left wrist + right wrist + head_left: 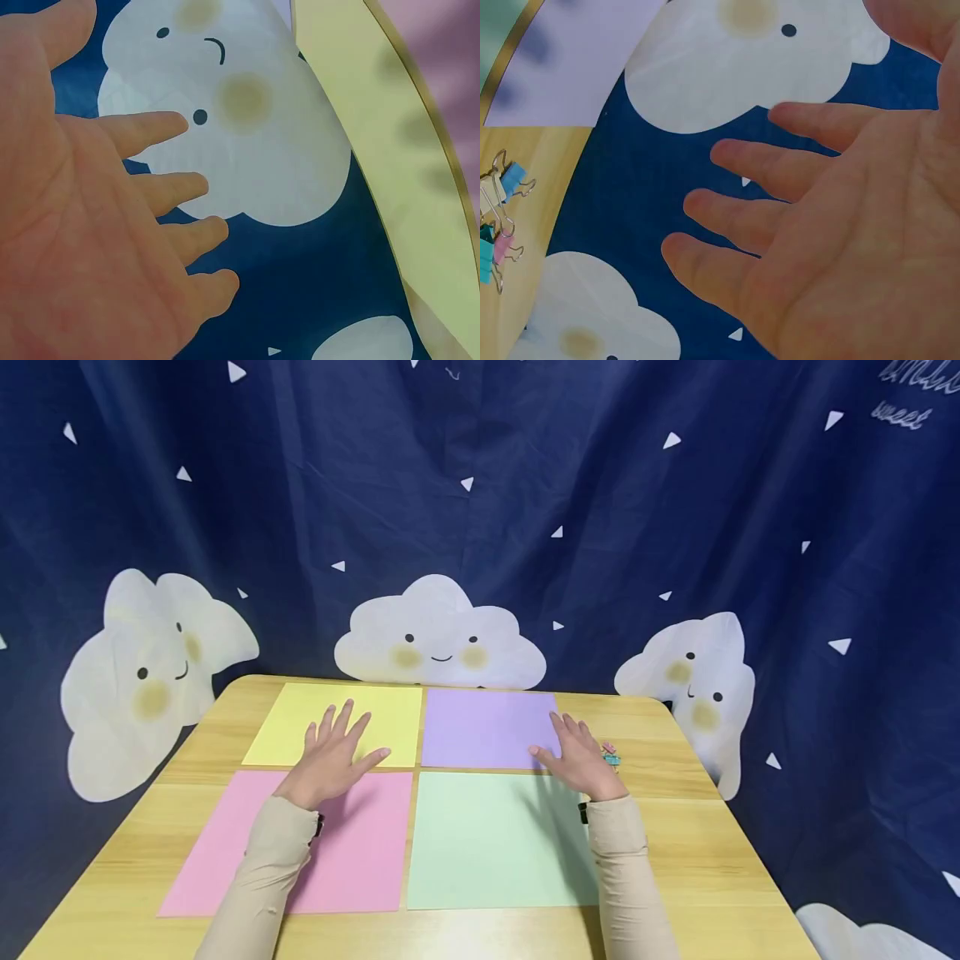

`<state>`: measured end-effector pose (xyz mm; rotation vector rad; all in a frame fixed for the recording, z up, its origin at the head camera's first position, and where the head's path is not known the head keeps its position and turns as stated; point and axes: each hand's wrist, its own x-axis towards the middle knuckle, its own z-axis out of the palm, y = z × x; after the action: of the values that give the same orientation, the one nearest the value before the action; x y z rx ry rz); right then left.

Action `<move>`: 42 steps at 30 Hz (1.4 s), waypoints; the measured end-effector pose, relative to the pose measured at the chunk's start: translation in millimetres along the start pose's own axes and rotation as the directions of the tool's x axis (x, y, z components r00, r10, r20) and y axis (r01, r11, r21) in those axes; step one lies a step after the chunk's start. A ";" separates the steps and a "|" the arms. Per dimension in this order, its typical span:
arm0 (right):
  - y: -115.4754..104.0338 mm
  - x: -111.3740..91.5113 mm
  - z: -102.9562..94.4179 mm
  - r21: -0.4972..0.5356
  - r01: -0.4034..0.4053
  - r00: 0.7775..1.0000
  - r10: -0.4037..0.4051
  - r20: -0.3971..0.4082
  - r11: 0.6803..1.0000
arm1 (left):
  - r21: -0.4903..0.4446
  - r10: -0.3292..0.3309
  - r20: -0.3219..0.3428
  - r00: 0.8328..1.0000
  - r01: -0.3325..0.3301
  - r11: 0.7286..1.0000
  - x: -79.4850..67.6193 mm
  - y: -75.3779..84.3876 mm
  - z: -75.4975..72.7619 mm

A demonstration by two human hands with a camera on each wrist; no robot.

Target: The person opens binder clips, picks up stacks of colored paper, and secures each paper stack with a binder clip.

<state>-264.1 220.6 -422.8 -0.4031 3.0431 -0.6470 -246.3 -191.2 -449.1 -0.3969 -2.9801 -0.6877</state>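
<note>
Above the yellow sheet [285,735] and the pink sheet [217,852], my left hand [327,764] is held with fingers spread, holding nothing. My right hand [581,760] hovers near the right edge of the purple sheet [480,727] and the top of the green sheet [487,843], its fingers straight and its palm bare. Just beyond its outer side lies a small pile of coloured binder clips [612,758]. The right wrist view shows them closer: a blue clip [513,180], a pink clip [502,246] and a teal clip [486,259], among others.
The four sheets lie in a two-by-two layout on a light wooden table [690,860]. Behind it hangs a dark blue curtain [510,443] printed with smiling clouds and white triangles, close to the table's far edge.
</note>
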 end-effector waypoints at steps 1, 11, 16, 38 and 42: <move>1.1 -0.4 -2.1 0.006 0.009 1.000 -0.009 -0.004 1.000 | 0.000 0.002 -0.004 1.000 -0.002 1.000 0.4 0.1 -0.8; 21.1 -5.1 -31.7 0.174 -0.017 0.999 0.022 -0.030 0.985 | -0.015 0.012 -0.055 0.998 -0.013 1.000 4.4 -3.1 -17.5; 35.6 -10.1 -43.3 0.176 -0.046 0.993 0.064 -0.098 0.983 | -0.036 -0.016 -0.074 0.997 0.014 0.999 -0.8 -7.4 -26.4; 70.3 -29.0 -46.7 0.321 -0.216 0.914 0.307 -0.267 0.922 | -0.063 -0.036 -0.202 0.979 0.024 0.998 -36.9 -32.2 -54.5; 79.4 -30.9 -50.7 0.332 -0.243 0.896 0.342 -0.284 0.911 | -0.057 -0.033 -0.220 0.975 0.021 0.998 -34.2 -33.2 -58.8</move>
<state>-256.8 318.6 -409.8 0.2007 3.1312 -1.2254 -222.1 -253.8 -414.2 -0.2634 -2.7665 -0.7626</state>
